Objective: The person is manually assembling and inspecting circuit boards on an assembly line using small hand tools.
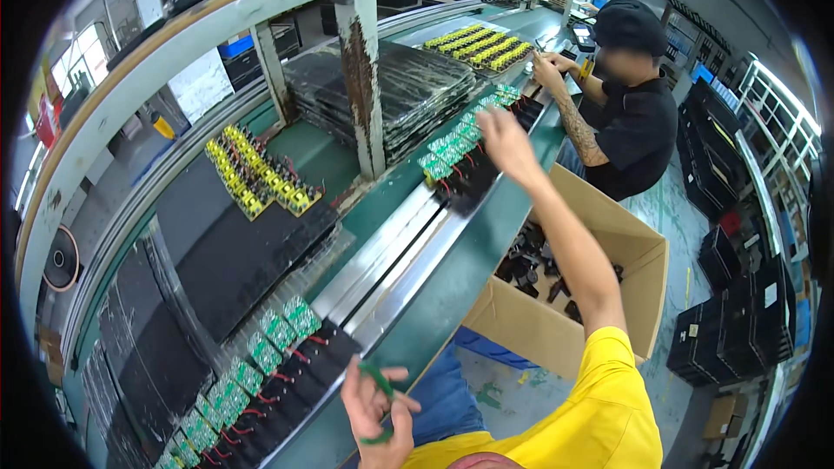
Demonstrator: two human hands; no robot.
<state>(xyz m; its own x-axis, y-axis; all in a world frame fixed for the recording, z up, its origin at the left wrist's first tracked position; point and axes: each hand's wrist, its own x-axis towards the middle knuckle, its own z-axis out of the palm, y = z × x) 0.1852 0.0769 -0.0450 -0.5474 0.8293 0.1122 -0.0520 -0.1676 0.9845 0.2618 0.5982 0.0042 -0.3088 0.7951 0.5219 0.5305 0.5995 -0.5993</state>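
My left hand (378,408) is at the table's near edge, fingers curled around a tool with curved green handles (382,382); its working end is hidden. Beside it, a row of green circuit boards (228,395) with red wires lies along black housings (287,399). My right arm stretches out to the far row of green circuit boards (452,146), which also sits along black parts (473,175). Over that row, my right hand (506,143) has its fingers bent together; whatever is between them, if anything, is hidden.
A cardboard box (638,252) of black plastic parts stands right of the table. Yellow-and-black component boards (252,174) lie on black sheets, more (482,46) farther off. A rusty white post (358,69) rises near stacked black trays (400,91). A co-worker (630,104) works at the far right.
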